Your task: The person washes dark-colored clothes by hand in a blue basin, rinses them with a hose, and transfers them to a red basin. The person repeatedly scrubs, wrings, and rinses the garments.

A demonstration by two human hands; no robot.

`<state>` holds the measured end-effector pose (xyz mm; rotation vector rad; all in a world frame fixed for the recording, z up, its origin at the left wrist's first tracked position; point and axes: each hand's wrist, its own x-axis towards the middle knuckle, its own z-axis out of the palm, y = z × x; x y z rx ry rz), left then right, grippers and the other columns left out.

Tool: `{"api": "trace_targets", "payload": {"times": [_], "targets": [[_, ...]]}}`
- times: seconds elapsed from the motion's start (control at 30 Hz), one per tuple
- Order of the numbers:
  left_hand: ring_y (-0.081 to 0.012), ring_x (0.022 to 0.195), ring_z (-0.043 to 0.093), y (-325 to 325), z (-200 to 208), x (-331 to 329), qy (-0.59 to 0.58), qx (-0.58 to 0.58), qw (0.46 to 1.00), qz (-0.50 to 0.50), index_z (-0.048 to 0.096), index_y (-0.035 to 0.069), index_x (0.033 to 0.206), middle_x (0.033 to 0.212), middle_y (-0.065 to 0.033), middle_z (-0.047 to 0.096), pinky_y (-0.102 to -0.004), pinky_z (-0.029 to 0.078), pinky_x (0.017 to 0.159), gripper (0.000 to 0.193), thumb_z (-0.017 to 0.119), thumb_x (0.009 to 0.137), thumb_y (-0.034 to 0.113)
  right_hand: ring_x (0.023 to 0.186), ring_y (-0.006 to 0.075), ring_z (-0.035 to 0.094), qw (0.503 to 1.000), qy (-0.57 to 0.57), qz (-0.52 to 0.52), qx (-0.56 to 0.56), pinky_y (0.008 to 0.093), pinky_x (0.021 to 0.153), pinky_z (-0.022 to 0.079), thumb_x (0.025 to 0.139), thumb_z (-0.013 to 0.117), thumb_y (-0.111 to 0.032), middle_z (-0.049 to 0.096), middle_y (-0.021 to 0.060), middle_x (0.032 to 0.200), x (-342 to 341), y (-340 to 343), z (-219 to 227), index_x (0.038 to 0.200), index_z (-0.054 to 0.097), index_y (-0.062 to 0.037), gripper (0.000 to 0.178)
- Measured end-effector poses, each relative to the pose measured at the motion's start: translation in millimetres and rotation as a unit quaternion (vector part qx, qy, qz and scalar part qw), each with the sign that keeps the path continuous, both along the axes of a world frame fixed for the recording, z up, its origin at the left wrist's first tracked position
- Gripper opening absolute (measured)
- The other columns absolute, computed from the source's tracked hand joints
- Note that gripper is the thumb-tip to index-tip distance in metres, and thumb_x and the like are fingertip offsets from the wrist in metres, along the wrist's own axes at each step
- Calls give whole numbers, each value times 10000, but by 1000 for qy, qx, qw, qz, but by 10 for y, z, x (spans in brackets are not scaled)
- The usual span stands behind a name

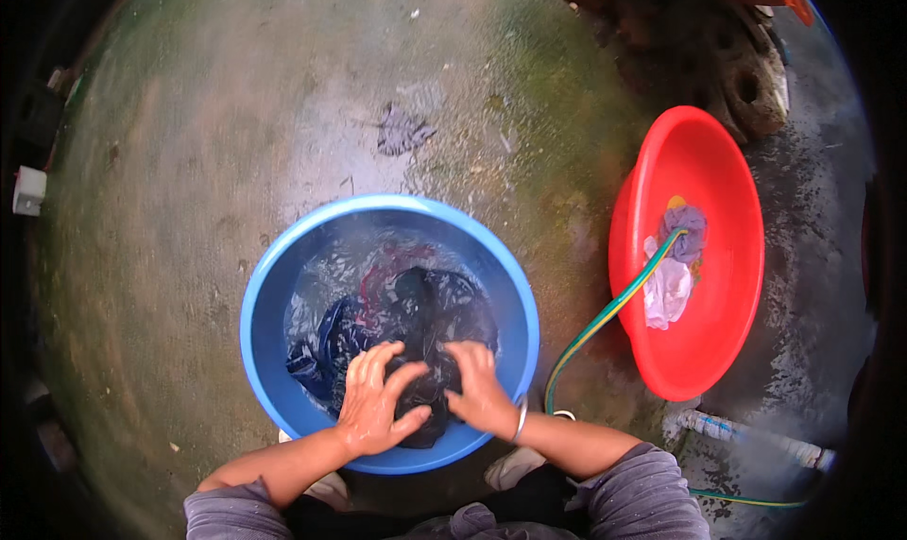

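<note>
A blue basin full of water and wet clothes stands in front of me. A black garment is bunched in its near right part. My left hand is over the near edge of this garment, fingers and thumb spread apart. On the garment's other side is my right hand, its fingers and thumb also apart; a bracelet circles the wrist. Neither hand grips the cloth. Left of the black garment lies dark blue cloth, and reddish cloth shows through the water behind it.
To the right, a red basin holds a grey-purple cloth and a pale pink cloth. A green and yellow hose curves over its rim. A wet rag-like patch lies on the concrete floor; a pipe is at lower right.
</note>
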<state>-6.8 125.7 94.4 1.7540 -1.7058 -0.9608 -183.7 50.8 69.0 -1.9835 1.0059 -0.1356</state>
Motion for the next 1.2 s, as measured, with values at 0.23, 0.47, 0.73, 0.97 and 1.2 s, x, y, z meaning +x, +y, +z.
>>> {"api": "trace_targets", "payload": {"times": [0.23, 0.47, 0.73, 0.97, 1.2], "targets": [[-318, 990, 442, -202, -746, -94, -95, 57, 990, 86, 535, 165, 1003, 1068, -121, 462, -483, 313, 826, 273, 540, 746, 257, 1100, 340, 326, 979, 189, 27, -71, 479, 775, 318, 588, 569, -23, 381, 147, 1131, 311, 252, -399, 1187, 366, -24, 632], [-353, 784, 556, -826, -1158, 89, -166, 249, 941, 157, 586, 75, 870, 848, -176, 585, -443, 443, 658, 238, 491, 792, 279, 790, 306, 553, 981, 162, -90, -61, 423, 657, 431, 722, 527, -126, 567, 129, 830, 648, -309, -846, 992, 523, -77, 275], [-335, 801, 577, -1183, -705, 464, -134, 142, 962, 193, 634, 144, 851, 846, -163, 604, -420, 459, 697, 303, 479, 762, 388, 851, 310, 575, 957, -4, -262, 124, 363, 760, 446, 755, 554, -343, 615, 147, 893, 499, -759, -1075, 960, 577, -20, 384], [-274, 517, 545, -739, 383, 137, -94, -168, 975, -109, 523, 111, 539, 563, -83, 544, -383, 434, 471, 240, 576, 693, 288, 555, 112, 370, 809, -139, -337, 461, 250, 545, 310, 769, 457, -592, 416, -25, 573, 77, -738, -271, 531, 455, -121, 527], [-308, 973, 407, 88, -115, 162, -98, -83, 990, 49, 512, 115, 1039, 1005, -125, 440, -426, 312, 807, 476, 664, 627, 300, 1148, 394, 272, 993, 91, -37, -69, 465, 952, 266, 707, 565, -492, 273, 230, 1255, 328, 250, -377, 1268, 264, 17, 815]]}}
